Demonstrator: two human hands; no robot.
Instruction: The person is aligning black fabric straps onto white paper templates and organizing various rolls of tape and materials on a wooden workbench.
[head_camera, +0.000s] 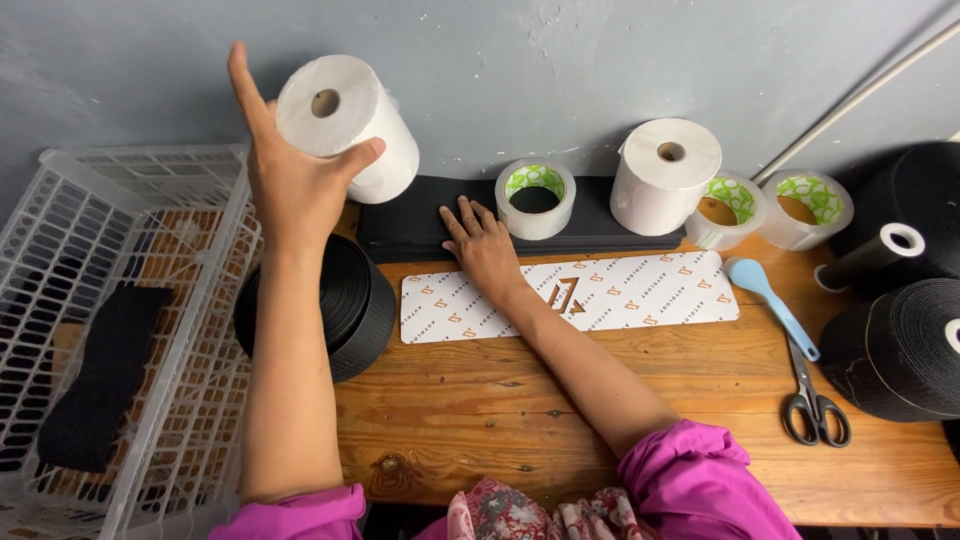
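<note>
Leftmost, a white basket (215, 330) fills the lower left of the frame, with a black strip (100, 375) lying inside it. Just right of it the left hand (290, 175) is raised in the upper left, fingers spread wide round a white roll (345, 125), thumb hooked under its near side — the roll is held in the air against the grey wall. Below it a black coil (345, 300) leans on the table (560, 420). At centre the right hand (480, 245) lies flat, fingers spread and holding nothing, on the edge of a black pad (420, 215) and a white printed card (640, 290). Further right stand a tape roll (535, 198), a second white roll (665, 172) and two more tapes (765, 208); scissors (812, 395) lie at lower right.

The grip looks loose — only the palm and thumb bear the roll, so it may well slip and drop onto the coil or basket rim.
</note>
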